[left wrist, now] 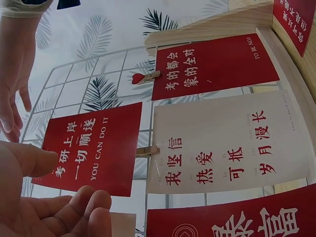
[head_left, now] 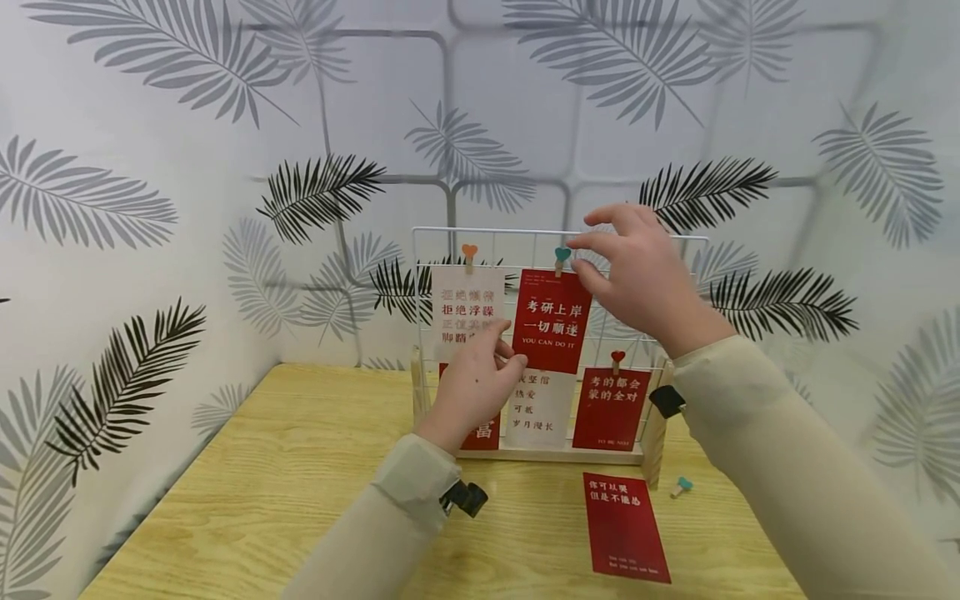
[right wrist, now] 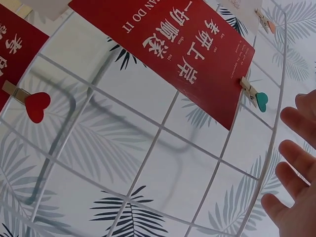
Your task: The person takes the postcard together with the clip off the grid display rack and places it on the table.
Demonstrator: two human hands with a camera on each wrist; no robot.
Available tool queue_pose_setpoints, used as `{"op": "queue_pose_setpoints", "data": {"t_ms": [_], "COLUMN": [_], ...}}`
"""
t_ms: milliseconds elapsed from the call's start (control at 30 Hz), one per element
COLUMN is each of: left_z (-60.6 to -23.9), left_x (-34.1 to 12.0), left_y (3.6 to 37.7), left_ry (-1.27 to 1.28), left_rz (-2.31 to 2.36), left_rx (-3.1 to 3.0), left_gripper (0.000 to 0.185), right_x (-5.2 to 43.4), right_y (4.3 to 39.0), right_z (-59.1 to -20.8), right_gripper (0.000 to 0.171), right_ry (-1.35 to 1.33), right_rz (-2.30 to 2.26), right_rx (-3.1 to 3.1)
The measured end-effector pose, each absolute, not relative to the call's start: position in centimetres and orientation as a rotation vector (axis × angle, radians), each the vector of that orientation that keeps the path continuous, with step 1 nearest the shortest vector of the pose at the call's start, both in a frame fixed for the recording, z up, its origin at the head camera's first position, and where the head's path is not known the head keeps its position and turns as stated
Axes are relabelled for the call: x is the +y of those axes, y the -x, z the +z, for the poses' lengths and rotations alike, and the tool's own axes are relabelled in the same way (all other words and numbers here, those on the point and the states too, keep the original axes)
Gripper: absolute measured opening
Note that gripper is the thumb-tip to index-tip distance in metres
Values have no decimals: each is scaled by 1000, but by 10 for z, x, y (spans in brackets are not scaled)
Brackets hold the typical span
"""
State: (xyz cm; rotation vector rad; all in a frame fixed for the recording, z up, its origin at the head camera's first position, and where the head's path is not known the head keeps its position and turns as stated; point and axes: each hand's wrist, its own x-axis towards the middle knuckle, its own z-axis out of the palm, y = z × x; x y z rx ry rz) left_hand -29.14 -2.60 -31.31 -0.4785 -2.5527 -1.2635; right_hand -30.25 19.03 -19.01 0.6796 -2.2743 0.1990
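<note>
A red card (head_left: 552, 321) with white writing hangs on the white wire grid (right wrist: 161, 127) from a clothespin with a teal heart (right wrist: 261, 101). Close beside that clothespin is my right hand (head_left: 637, 271), its fingers spread apart and holding nothing. My left hand (head_left: 476, 379) is in front of the grid by the card's lower left corner, fingers loosely bent with nothing between them. It partly hides a white card (head_left: 457, 287) under an orange heart clothespin (head_left: 469, 254). In the left wrist view, the thumb (left wrist: 34, 159) overlaps the red card.
Lower on the grid hang a white card (left wrist: 217, 148), a red card (head_left: 611, 408) under a red heart clothespin (head_left: 617, 361), and another red card (left wrist: 237, 217). On the wooden table (head_left: 247, 483) lie a loose red card (head_left: 626, 529) and a teal heart clothespin (head_left: 682, 486).
</note>
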Motion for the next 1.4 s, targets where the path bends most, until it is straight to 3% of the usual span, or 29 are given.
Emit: {"op": "queue_pose_setpoints", "data": {"t_ms": [700, 1067, 1400], "left_z": [-314, -315, -313], "left_x": [-24, -23, -15], "left_y": [301, 306, 309], "left_ry": [451, 496, 454], "left_rz": [-1138, -1280, -1398], "left_rx": [-2604, -2506, -2479], "left_gripper": [47, 34, 36], "right_x": [184, 178, 175], "right_y": [323, 328, 330], "right_z": [-185, -192, -196], "right_gripper": [24, 19, 19], "right_ry": [-699, -676, -623], "right_rz": [8, 104, 143], "right_rx": [-2293, -2232, -2240]}}
